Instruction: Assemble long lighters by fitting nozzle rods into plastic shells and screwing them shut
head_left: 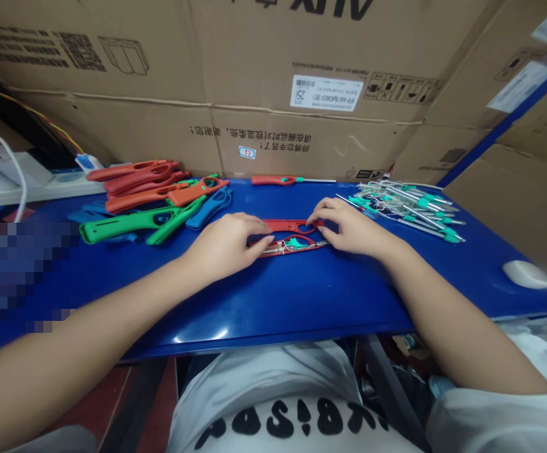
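Note:
In front of me, two halves of a red utility lighter casing lie side by side, long edges facing. The nearer lighter half (278, 250) holds a green trigger, a thin wire and a metal tube end. The farther red casing half (280, 224) looks like a bare cover. My left hand (226, 245) grips the left end of the halves, fingers on the cover and thumb at the filled half. At the right end, my right hand (351, 228) has its fingertips on the cover's ring, thumb close to the metal tube.
Red, orange, green and blue lighter casings (146, 195) are piled at left. One assembled red lighter (273, 180) lies at the back. Metal rods with green parts (419, 204) are heaped at right. A white rounded object (528, 275) sits far right. A cardboard wall (160, 107) stands behind.

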Tool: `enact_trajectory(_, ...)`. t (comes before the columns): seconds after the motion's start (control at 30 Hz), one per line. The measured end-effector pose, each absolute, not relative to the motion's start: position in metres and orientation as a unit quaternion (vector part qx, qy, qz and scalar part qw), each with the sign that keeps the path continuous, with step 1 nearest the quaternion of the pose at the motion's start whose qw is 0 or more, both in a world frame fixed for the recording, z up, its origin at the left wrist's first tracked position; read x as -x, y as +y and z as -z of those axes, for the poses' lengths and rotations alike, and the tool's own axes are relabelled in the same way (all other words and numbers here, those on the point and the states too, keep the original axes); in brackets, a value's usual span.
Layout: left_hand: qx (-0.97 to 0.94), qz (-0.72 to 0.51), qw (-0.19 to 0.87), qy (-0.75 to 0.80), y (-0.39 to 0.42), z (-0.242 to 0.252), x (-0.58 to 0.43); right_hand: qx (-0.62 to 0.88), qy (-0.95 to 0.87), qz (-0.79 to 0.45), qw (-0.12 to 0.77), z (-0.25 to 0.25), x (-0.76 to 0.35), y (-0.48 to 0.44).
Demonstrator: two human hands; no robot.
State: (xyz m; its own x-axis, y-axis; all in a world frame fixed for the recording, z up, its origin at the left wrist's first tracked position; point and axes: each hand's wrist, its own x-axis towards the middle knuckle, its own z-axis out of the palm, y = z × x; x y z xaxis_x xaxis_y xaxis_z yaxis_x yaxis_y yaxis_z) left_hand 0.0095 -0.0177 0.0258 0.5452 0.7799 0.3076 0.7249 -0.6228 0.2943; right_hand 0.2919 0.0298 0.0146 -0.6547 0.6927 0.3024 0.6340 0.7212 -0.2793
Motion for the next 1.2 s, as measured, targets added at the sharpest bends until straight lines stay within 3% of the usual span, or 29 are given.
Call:
enact_trajectory(0.17, -0.886, -0.219, 0.011, 0.409, -0.007, -0.03, -0.001, 0.401, -0.899, -0.092, 0.15, -0.011, -0.297, 0.034)
enact_trajectory(0.33, -0.902, -0.241, -0.015, 0.357, -0.001, -0.023, 0.002, 0.398, -0.88, -0.128, 0.225, -0.014, -0.286, 0.028)
enact_trajectory(0.47, -0.915, -0.248, -0.015, 0.318, 0.002, -0.02, 0.002, 0.434, -0.741, -0.394, 0.327, -0.019, -0.276, 0.023)
enact_trajectory(0.6, -0.918, -0.251, 0.012, 0.307, 0.001, -0.022, 0.002, 0.458, -0.636, -0.539, 0.308, -0.024, -0.273, 0.021)
enact_trajectory(0.73, -0.924, -0.228, 0.028, 0.306, -0.002, -0.026, 0.003, 0.442, -0.7, -0.477, 0.296, -0.021, -0.275, 0.022)
enact_trajectory(0.97, -0.939, -0.164, 0.077, 0.291, -0.002, -0.031, 0.005, 0.377, -0.863, -0.229, 0.248, -0.018, -0.277, 0.022)
enact_trajectory(1.2, -0.942, -0.119, 0.079, 0.303, -0.004, -0.03, 0.002, 0.323, -0.907, -0.179, 0.201, -0.023, -0.28, 0.021)
